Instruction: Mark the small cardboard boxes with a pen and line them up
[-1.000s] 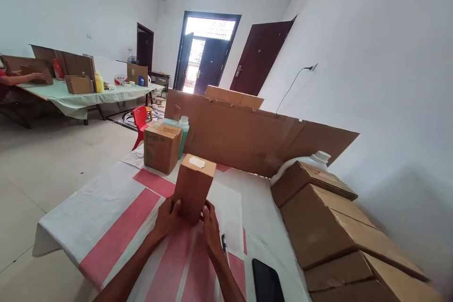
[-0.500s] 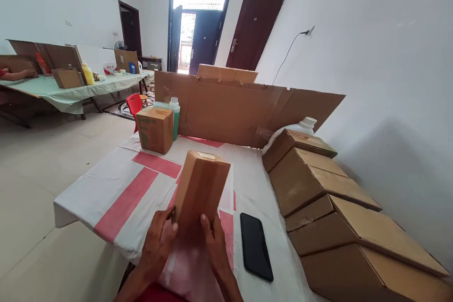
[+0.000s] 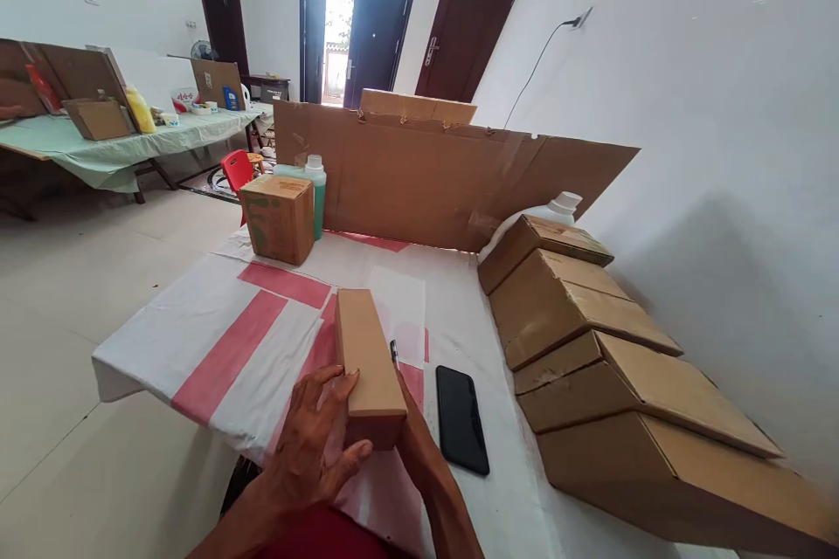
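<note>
A long, narrow cardboard box [image 3: 373, 358] lies tilted low over the table in front of me, one broad plain face turned up. My left hand [image 3: 318, 424] is at its near left edge, fingertips against the side and top edge, thumb by the near end. On the right side, my right hand [image 3: 410, 428] supports the box; most of its fingers are hidden behind the cardboard. A thin dark pen-like item [image 3: 394, 353] shows just past the box's right edge; whether the right hand touches it, I cannot tell. A black smartphone [image 3: 462, 419] lies to the right.
Several cardboard boxes [image 3: 590, 376] line the table's right side. A squarish carton [image 3: 279, 218] and a green-liquid jug [image 3: 319, 201] stand at the back left, before an upright cardboard panel [image 3: 406, 179]. A white jug [image 3: 557, 210] sits back right. Another table [image 3: 98, 157] is far left.
The box has gone from standing upright to tilted down, with its broad face up. My left hand has shifted up along its left edge, and my right hand has slid behind it. The view has tipped down.
</note>
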{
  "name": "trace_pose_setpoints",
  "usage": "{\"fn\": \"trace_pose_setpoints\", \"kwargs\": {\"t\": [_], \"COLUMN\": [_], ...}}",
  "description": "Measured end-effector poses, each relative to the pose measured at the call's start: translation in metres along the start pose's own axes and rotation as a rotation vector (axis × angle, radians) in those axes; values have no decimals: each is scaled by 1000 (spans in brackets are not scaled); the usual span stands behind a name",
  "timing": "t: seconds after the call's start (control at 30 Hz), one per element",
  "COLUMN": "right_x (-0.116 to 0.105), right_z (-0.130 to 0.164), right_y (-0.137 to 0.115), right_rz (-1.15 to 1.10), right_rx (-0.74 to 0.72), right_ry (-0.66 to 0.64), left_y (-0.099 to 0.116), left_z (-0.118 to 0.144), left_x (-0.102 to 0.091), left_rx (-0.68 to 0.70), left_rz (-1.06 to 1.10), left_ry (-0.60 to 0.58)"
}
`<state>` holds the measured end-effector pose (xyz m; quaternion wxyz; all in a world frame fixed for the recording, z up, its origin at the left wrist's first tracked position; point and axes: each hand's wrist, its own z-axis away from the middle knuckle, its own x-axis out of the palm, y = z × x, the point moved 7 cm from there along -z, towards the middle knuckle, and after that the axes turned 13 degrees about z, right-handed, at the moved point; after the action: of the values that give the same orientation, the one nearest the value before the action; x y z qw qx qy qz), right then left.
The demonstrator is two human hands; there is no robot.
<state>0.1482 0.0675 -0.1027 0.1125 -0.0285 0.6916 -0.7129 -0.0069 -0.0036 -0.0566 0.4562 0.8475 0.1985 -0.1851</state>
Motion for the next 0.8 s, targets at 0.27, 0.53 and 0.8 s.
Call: {"fn": "trace_pose_setpoints", "kwargs": {"t": [0.27,0.53,0.8], "right_x": [-6,-7,-9], "right_z": [12,12,25], "right_y": [5,-44,-60], "right_rz": [-141,-132,79], "right_rx": [209,-89,-71], "right_ry": [-141,-166,-30], "left_y": [12,-6,-35], "left_z": [-3,-61,-64], "left_x": [-27,-61,-33], "left_rx": [24,-143,-440], "left_rz": [130,352,622], "left_ry": [26,177,174]}}
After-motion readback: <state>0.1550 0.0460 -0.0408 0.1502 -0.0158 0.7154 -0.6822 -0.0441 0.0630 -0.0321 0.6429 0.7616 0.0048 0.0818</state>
